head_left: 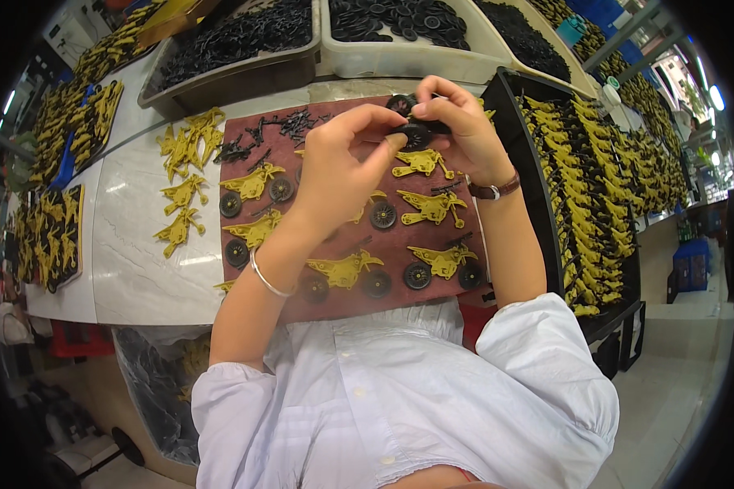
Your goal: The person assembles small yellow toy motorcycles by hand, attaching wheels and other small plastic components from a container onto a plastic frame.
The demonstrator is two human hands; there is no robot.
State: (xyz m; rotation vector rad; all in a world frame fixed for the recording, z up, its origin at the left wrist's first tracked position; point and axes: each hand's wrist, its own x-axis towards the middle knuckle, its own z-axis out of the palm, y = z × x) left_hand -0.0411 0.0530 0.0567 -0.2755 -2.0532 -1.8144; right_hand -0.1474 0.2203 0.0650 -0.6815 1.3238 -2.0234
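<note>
My left hand [334,167] pinches a small black toy wheel [414,136] between thumb and fingertips, above the far part of a dark red mat [302,304]. Close against it, the closed fingers of my right hand [470,134] grip a dark piece, mostly hidden, at the same wheel. A second black wheel [400,103] shows just beyond the fingertips; whether it is held I cannot tell. Below my hands, yellow toy motorbike bodies [432,206] lie in rows on the mat. Some have black wheels beside them, such as this wheel [382,215].
Loose yellow bodies [181,194] lie left of the mat. Small black parts [298,125] are heaped on its far edge. Beyond stand a grey bin [245,85] of black parts and a white bin [420,62] of wheels. A black crate [532,175] with rows of yellow-and-black motorbikes borders my right arm.
</note>
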